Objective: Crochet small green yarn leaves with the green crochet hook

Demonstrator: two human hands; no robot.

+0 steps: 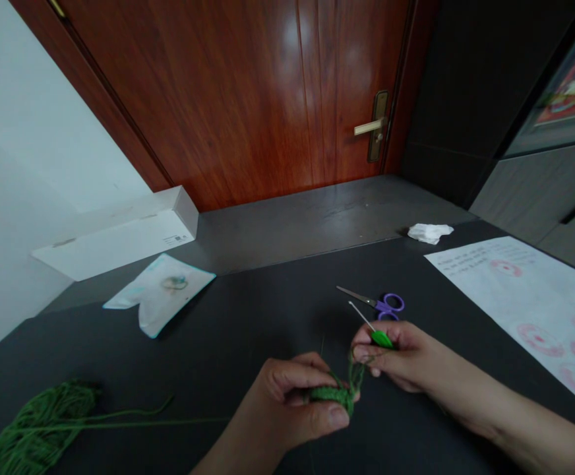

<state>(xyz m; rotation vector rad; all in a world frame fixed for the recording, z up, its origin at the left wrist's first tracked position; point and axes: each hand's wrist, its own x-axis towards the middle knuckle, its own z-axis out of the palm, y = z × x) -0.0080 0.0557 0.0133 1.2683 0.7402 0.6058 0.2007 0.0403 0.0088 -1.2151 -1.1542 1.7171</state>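
My left hand [297, 406] pinches a small green crocheted piece [332, 394] between thumb and fingers. A crochet hook [380, 338] with a green handle rests in my right hand [401, 356], its metal tip pointing up and to the left, away from the piece. Green yarn runs in loose strands from the piece up to my right fingertips, which are closed on it. At the lower left lies a bundle of green yarn [45, 422], and one strand stretches from it toward my left hand. Purple-handled scissors [379, 305] lie just beyond my right hand.
A white pouch [169, 297] lies at the left, in front of a long white box [119, 241] by the wall. Crumpled white tissue [430, 232] sits at the back right. A paper sheet with red patterns [529, 310] covers the table's right side. A wooden door [242, 99] stands behind.
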